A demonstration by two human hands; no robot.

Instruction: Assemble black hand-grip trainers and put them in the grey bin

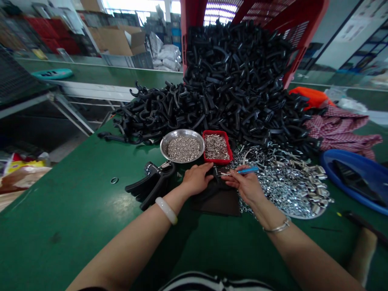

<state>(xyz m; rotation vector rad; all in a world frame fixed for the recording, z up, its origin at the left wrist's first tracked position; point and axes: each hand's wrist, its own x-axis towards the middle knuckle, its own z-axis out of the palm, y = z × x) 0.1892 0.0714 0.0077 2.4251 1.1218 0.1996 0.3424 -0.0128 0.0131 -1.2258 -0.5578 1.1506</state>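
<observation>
In my right hand [247, 186] is a small blue-handled screwdriver [247, 170], gripped between thumb and fingers with its thin shaft pointing left. A small metal spring [223, 173] shows by that shaft. My left hand [197, 178] has its fingers closed on a black plastic handle piece [212, 188], partly hidden, which lies on a dark brown pad [226, 204]. Left of that hand lies a bundle of black handle pieces [151, 184] with springs at the top. Just beyond my hands are a steel bowl of small metal parts [163, 151] and a red tray of metal pins [229, 151].
A big heap of black plastic pieces [212, 97] spills from a red crate [306, 44]. Shiny metal parts [285, 186] spread at right, near a blue basin [330, 161] and a hammer [362, 250]. A metal ring [114, 180] lies on the green table [75, 218].
</observation>
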